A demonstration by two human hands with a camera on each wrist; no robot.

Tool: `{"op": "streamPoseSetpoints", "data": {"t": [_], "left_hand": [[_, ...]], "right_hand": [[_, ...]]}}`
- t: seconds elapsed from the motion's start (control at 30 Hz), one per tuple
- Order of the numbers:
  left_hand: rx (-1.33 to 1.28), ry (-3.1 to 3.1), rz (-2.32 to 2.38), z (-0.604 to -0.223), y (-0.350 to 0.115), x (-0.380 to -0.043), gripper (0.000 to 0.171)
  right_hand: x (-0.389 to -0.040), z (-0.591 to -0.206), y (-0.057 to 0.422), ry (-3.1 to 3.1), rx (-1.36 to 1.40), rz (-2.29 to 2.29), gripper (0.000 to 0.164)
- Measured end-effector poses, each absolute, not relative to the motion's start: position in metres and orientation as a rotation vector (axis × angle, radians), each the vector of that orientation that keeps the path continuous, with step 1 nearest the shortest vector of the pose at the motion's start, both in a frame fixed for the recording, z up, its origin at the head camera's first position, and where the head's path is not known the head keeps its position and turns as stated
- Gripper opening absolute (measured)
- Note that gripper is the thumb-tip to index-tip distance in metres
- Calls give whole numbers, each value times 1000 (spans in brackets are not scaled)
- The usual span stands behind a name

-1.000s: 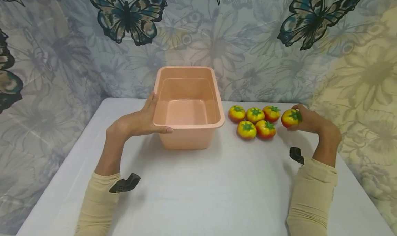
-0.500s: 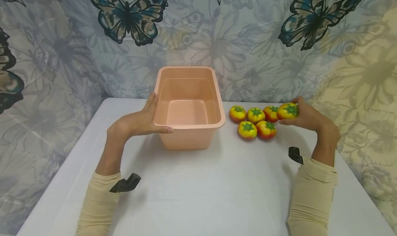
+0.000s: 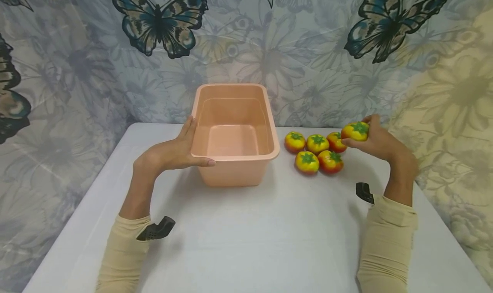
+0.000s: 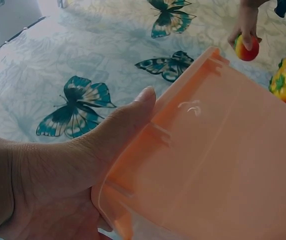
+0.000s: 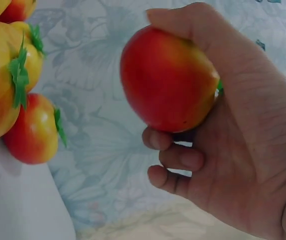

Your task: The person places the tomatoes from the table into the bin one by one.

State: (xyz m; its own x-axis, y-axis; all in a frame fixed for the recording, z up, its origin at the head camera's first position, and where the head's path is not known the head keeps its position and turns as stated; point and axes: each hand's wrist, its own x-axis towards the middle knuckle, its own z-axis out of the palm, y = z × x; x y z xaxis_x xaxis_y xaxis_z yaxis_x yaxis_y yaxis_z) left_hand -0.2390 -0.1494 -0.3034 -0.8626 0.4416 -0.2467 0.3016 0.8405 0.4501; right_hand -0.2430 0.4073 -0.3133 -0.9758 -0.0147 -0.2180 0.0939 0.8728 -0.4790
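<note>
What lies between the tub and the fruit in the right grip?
In the head view, five other fruits lie on the white table between the tub and the held fruit: three farther, two nearer.

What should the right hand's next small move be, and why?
Probably carry the round red-and-yellow fruit with green leaves leftward, high, toward the open-topped peach rectangular tub: the right hand holds it above the white table, five similar fruits lie in between, and the left hand rests against the tub.
</note>
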Motion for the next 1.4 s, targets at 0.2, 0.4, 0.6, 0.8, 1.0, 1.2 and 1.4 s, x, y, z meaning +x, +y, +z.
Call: {"op": "streamPoseSetpoints", "data": {"t": [0.2, 0.4, 0.6, 0.8, 1.0, 1.2, 1.4], "left_hand": [[551, 2678, 585, -304, -149, -238, 132], [555, 2681, 570, -304, -149, -239, 131], [543, 2683, 573, -304, -150, -239, 133], [546, 2687, 578, -304, -150, -240, 133], [542, 2670, 593, -305, -149, -239, 134], [562, 2695, 570, -304, -150, -240, 129], [560, 2684, 571, -304, -150, -240, 130]], "right_hand": [[-246, -307, 399, 2879, 69, -762, 105], [-247, -301, 381, 2982, -7, -829, 90], [-253, -290, 360, 2996, -71, -898, 88], [-259, -284, 336, 2970, -135, -966, 90], [-259, -286, 317, 2997, -227, -976, 93], [-258, -285, 305, 3003, -341, -1014, 89], [-255, -282, 292, 2991, -319, -963, 95]]}}
